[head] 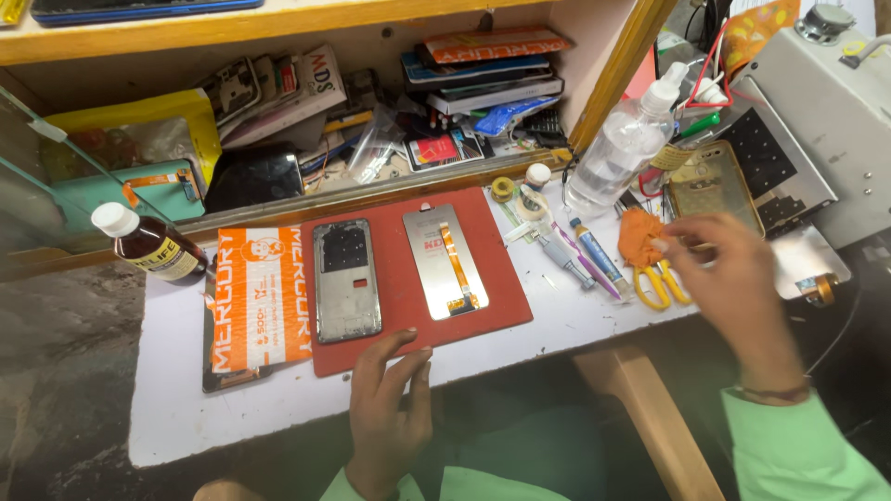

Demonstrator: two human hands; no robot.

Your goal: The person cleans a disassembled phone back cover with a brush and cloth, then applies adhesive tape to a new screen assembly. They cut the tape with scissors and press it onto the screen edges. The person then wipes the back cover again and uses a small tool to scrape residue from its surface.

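Two hands are at work: your right hand (719, 264) has its fingers (670, 243) pinched on an orange cloth (639, 232) lying on the white table (557, 320), just above the yellow-handled scissors (661, 283). Your left hand (388, 399) rests with fingers spread and empty at the near edge of the red mat (408, 311). On that mat lie a phone frame (346, 278) and a display panel (445, 260), side by side. A clear spray bottle (620, 148) stands beyond the cloth.

Right hand (719, 264) pinches orange cloth (640, 237); left hand (390, 408) touches red mat (408, 343).
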